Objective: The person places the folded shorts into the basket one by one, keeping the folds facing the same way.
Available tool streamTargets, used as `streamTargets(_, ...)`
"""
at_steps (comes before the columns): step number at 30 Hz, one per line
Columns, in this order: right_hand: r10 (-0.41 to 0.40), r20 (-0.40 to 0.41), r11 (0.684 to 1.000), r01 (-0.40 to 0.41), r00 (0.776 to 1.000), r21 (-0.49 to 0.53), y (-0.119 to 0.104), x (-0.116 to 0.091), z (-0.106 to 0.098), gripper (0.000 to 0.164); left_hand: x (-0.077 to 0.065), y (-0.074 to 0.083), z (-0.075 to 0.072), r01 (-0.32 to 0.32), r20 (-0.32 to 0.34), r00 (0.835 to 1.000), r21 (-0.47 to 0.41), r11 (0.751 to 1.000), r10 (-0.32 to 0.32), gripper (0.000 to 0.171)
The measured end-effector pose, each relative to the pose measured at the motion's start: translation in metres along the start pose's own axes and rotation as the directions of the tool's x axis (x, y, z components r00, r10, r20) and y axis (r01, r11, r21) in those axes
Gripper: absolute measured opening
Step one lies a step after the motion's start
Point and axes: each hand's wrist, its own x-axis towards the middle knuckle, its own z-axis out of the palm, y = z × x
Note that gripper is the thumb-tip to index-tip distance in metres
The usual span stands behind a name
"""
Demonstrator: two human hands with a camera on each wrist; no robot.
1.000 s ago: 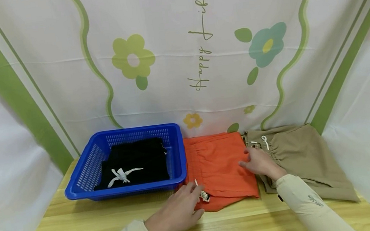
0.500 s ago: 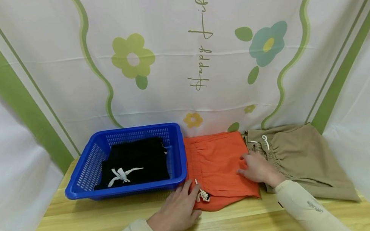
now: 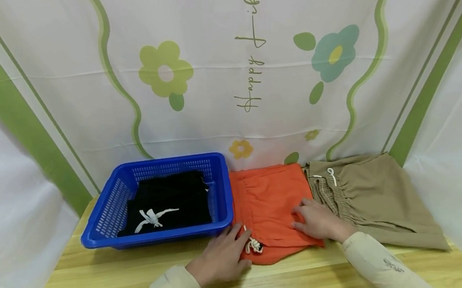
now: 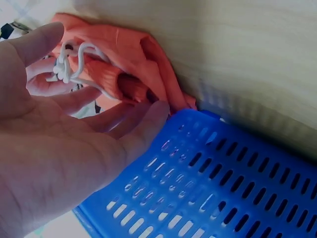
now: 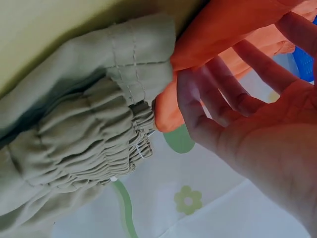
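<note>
A: Where is the orange garment (image 3: pixel 273 201) placed?
B: Laid folded on the wood-grain surface (image 3: pixel 143 277), between the blue basket (image 3: pixel 164 236) and the khaki garment (image 3: pixel 384 193).
A: Left hand (image 3: pixel 223 257)?
B: Placed at the garment's near left corner, beside the knotted white cord (image 3: pixel 254 245). Fingers (image 4: pixel 141 131) spread, slightly bent, not clenched.
A: Right hand (image 3: pixel 318 219)?
B: Placed at the orange right side, near the khaki waistband. Fabric touched by extended, spread fingers; not pinched.
A: Basket contents?
B: A black garment (image 3: pixel 172 195) is held inside, with a white tie (image 3: pixel 152 218) exposed on top.
</note>
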Motion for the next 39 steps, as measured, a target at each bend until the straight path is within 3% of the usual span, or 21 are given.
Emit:
streamTargets(10,-0.052,0.042,0.998,0.049,0.998,0.049,-0.004,-0.023,-0.001,0.03,-0.02,0.013,-0.007,-0.051,0.085,0.995,0.071,0.996,0.045,0.068)
streamTargets(18,-0.142,0.084,0.989,0.136,0.986,0.065,-0.011,-0.044,-0.005,0.031,-0.034,0.018,-0.007,-0.15,0.108,0.985,0.13,0.98,0.137,0.062)
streamTargets(22,-0.164,0.121,0.985,0.156,0.979,0.073,-0.016,-0.055,-0.006,0.031,-0.039,0.02,-0.008,-0.195,0.132,0.975,0.124,0.973,0.178,0.056)
streamTargets(26,-0.167,0.134,0.985,0.16,0.977,0.063,-0.018,-0.062,-0.006,0.031,-0.04,0.021,-0.008,-0.2,0.163,0.969,0.089,0.976,0.184,0.052)
streamTargets(30,-0.126,0.117,0.991,0.12,0.985,0.058,-0.017,-0.066,-0.008,0.033,-0.04,0.019,-0.008,-0.151,0.111,0.982,-0.001,0.989,0.15,0.048)
streamTargets(34,-0.048,0.008,0.998,0.048,0.999,0.052,-0.012,-0.066,-0.013,0.036,-0.04,0.013,-0.007,-0.074,-0.009,0.997,-0.136,0.988,0.073,0.053)
streamTargets(37,0.041,-0.071,0.996,-0.035,0.997,0.08,-0.007,-0.063,-0.018,0.04,-0.039,0.006,-0.007,-0.009,-0.079,0.997,-0.261,0.965,-0.012,0.059)
streamTargets(39,0.097,-0.088,0.988,-0.086,0.991,0.125,-0.002,-0.06,-0.021,0.042,-0.039,0.002,-0.008,0.037,-0.096,0.993,-0.35,0.936,-0.075,0.064)
